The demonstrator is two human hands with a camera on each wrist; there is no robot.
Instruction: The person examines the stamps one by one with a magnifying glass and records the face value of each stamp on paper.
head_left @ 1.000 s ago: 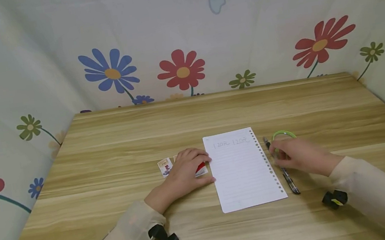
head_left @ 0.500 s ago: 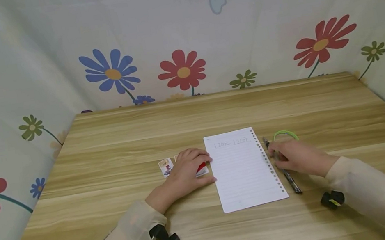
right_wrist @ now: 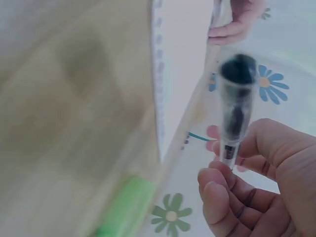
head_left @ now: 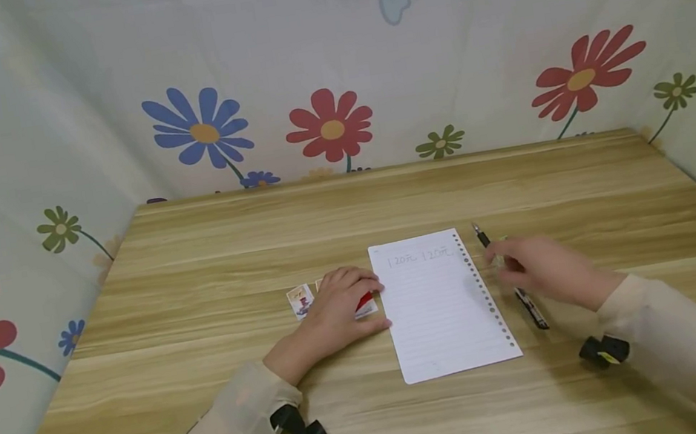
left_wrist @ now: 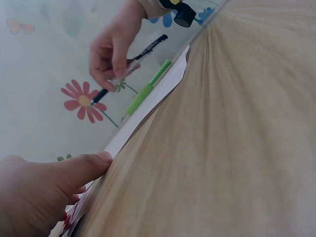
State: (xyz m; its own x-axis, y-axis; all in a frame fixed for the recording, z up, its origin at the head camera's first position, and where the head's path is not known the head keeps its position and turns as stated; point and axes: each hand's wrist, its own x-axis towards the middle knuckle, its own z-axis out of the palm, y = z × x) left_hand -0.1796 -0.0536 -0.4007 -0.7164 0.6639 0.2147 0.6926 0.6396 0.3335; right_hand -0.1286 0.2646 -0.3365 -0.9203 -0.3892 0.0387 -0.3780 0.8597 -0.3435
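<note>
My right hand [head_left: 545, 270] grips a clear-barrelled pen [head_left: 531, 310] between thumb and fingers, just right of the paper. In the left wrist view the pen [left_wrist: 150, 47] is off the table and slanted. A lined sheet of paper [head_left: 447, 315] with punched holes lies flat, handwriting across its top. At its left edge rests my left hand [head_left: 337, 312], fingers spread, thumb and fingertips touching the sheet. Partly under that palm are small stamp-like picture slips [head_left: 300, 302], one showing red. A green-handled object [left_wrist: 143, 96] lies beside the paper, mostly hidden behind my right hand in the head view.
The wooden table [head_left: 254, 223] reaches back to a flower-printed cloth [head_left: 464, 42] that hangs behind it and along both sides. A black wrist camera [head_left: 299, 430] is strapped at my left sleeve, another black one [head_left: 604, 351] at my right.
My right hand has lifted the pen from the table, shifting it slightly away from me and up. The hand now covers the green ring seen before. My left hand and the paper stay put.
</note>
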